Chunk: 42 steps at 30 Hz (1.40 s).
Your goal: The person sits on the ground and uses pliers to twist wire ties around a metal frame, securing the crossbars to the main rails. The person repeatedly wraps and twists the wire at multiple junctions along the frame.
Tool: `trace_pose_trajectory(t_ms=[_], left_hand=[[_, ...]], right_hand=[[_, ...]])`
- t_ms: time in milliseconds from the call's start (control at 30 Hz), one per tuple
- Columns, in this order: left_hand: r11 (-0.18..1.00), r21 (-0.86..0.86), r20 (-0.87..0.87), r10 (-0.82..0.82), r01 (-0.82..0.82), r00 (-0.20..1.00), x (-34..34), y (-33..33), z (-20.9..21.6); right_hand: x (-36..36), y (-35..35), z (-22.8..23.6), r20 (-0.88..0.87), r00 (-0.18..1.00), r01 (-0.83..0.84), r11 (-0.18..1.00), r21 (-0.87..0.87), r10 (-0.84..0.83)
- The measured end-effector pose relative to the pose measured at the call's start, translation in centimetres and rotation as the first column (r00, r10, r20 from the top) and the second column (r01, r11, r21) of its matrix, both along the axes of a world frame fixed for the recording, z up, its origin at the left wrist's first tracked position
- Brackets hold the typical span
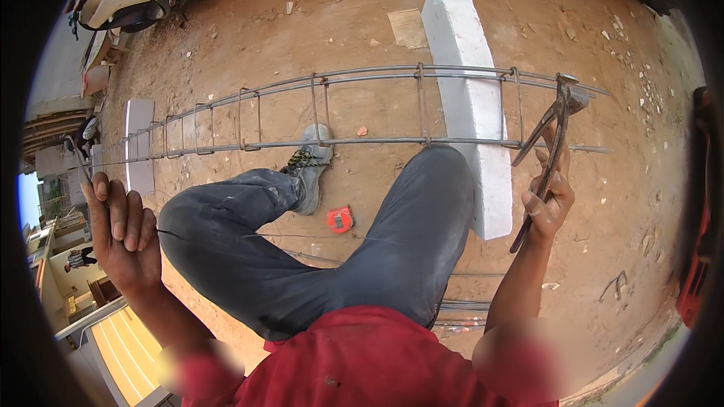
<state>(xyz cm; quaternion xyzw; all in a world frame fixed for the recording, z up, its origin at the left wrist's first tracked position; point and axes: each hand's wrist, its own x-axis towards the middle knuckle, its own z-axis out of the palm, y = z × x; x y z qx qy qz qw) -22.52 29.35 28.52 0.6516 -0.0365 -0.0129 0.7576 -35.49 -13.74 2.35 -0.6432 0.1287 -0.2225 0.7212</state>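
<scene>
Before me, the bar cage point(369, 141) extends left to right, crossing over a block point(490, 188) near its right end. At that end lie the pincers point(562, 109) in my right hand point(550, 203); my left hand point(124, 226) lies left of my left knee point(181, 211). Between my legs point(407, 211), a tape measure point(340, 219) lies on the ground point(377, 105).

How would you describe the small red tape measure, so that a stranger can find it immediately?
Start from the long steel-bar cage crossing the picture. Below it, look at the earth between the dark trouser legs, just below and right of the grey shoe. There lies the tape measure, a compact case whose bright red sets it apart from shoe, trousers and soil.
</scene>
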Motion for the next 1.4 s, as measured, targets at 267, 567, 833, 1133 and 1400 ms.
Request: trace_pose_trajectory(t_ms=[267, 567, 833, 1133, 1400], left_hand=[[0.993, 0.033, -0.013, 0.111, -0.110, 0.994, -0.7, -0.2, -0.1], [0.996, 0.087, 0.063, 0.019, -0.024, 0.998, -1.0, -2.1, -0.5], [0.995, 0.083, 0.053, -0.067, 0.062, 0.996, 0.0, -4.7, -2.0], [0.911, 0.229, -0.091, -0.332, 0.344, 0.939, 6.2, -7.0, -12.9], [0.853, -0.136, -0.301, -0.521, 0.505, 0.799, 8.3, -1.9, -22.7]], right_hand=[[6.6, 3.0, -1.9, -0.210, 0.923, 0.099, 0.725, -0.682, -0.323], [10.0, 4.1, -4.0, -0.239, 0.869, 0.007, 0.495, -0.869, -0.432], [9.8, 4.0, -3.4, -0.283, 0.863, -0.038, 0.503, -0.863, -0.420], [9.8, 3.0, -4.3, -0.317, 0.866, -0.093, 0.498, -0.862, -0.387], [10.6, 5.7, -0.8, -0.372, 0.730, -0.283, 0.242, -0.928, -0.574]])
